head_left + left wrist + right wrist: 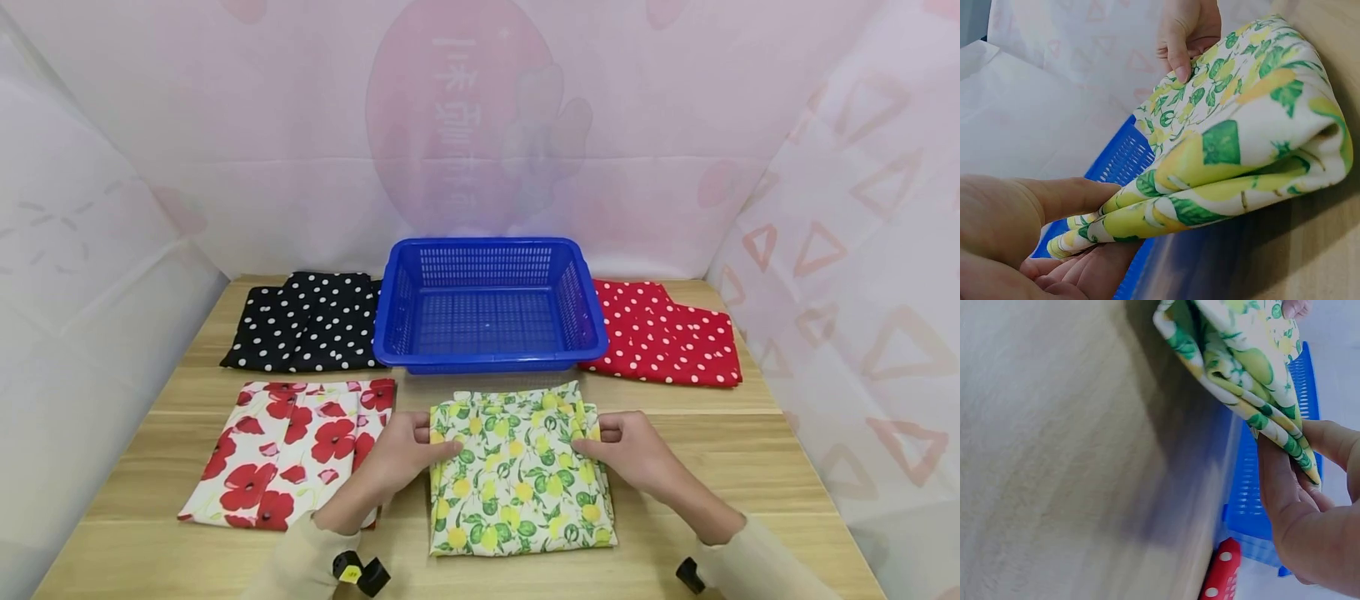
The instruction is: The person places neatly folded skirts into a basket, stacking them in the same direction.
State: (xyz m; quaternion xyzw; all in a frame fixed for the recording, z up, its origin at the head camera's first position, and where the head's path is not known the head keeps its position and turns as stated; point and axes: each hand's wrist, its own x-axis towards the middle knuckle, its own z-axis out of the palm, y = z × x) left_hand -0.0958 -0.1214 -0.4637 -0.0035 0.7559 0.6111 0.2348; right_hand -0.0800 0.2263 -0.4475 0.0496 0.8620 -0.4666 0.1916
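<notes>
Cloth printed with lemons (521,483), folded, spans over the wooden table (750,467) between the left hand (408,450) and the right hand (626,450), each pinching one side, thumb on top, with the fingers beneath partly hidden. Just beyond the grip a blue basket (491,360) shows its slotted floor and hides the inner ends of a black dotted cloth (318,325) and a red dotted cloth (667,337), while the left forearm (348,504) overlaps a poppy-print cloth (273,454) left of the grip. Farther out, faded characters (455,77) on the backdrop (285,100) are hard to read.
</notes>
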